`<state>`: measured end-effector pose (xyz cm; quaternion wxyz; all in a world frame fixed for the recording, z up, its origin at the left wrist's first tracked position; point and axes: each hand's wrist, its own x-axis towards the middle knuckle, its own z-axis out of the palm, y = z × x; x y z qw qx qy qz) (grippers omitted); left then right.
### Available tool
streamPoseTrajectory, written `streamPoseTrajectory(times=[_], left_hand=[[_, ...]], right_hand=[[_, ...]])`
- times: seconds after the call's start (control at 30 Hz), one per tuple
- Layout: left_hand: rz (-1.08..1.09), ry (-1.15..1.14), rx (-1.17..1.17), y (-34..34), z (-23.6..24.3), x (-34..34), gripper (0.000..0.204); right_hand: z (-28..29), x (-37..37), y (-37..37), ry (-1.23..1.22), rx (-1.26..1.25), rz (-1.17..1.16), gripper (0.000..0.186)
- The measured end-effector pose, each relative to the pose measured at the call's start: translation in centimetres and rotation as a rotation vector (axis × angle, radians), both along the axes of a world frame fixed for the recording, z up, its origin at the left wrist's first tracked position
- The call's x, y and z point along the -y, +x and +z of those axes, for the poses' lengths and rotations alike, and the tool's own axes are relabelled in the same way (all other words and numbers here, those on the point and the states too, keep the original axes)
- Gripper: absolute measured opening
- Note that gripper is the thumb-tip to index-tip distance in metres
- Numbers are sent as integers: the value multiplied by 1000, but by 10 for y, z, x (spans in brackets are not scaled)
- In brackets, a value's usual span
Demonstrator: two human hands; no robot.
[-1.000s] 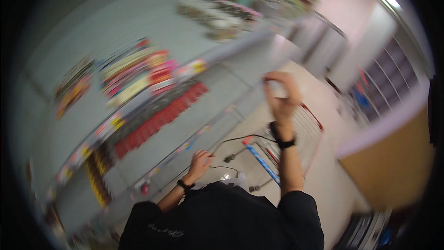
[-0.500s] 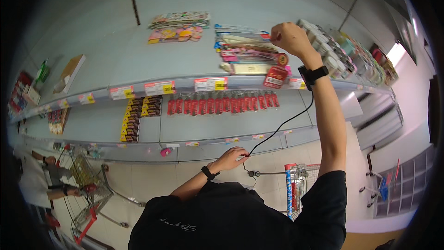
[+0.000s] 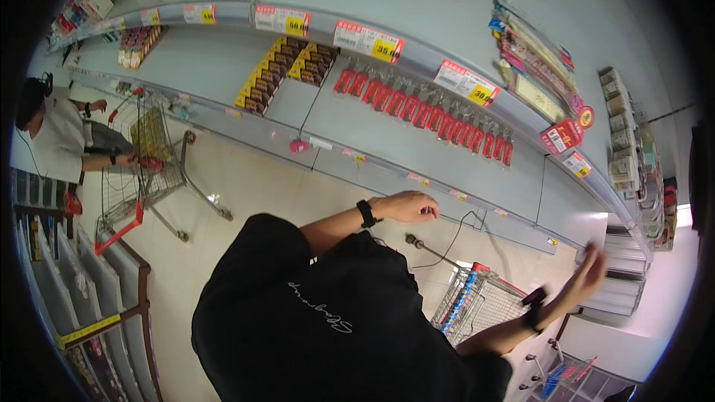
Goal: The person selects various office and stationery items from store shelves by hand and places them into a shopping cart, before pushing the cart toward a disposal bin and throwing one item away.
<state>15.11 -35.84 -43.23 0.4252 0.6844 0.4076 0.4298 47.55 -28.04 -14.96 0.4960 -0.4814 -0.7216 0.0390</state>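
At the far left, another person [image 3: 56,138] stood beside a wire cart [image 3: 149,156] holding yellowish goods, well apart from you.

Your left hand [image 3: 410,207] hung in front of the lower shelf edge [image 3: 447,192], fingers curled loosely inward. I could not tell whether they pinched anything. A black watch [image 3: 366,214] sat on that wrist. A thin dark cable [image 3: 447,242] ran just below and to the right of that hand; contact with the fingers could not be made out.

Above that hand, a row of red packets [image 3: 424,108] hung in a line on the shelf back, with yellow and brown boxes [image 3: 283,71] to their left and price tags [image 3: 369,41] on the rail above. Neither hand touched them.

Below and between your hands stood a second wire cart [image 3: 484,301] with a red rim.

Your right hand [image 3: 588,272] was raised near the shelf end at the right, blurred, fingers spread and flat, holding nothing that showed. A dark band [image 3: 532,313] sat on that wrist. Stacked pale packs [image 3: 625,149] stood above it, apart from it.
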Motion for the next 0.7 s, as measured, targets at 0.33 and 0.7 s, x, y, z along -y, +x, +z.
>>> streamPoseTrajectory(times=[0.33,0.7], left_hand=[[-143,127,-335,100,-56,-36,10],[-596,721,-739,311,-90,-12,40]], right_hand=[[-354,256,193,-651,123,-709,50],[-372,273,137,-1052,195,-813,65]])
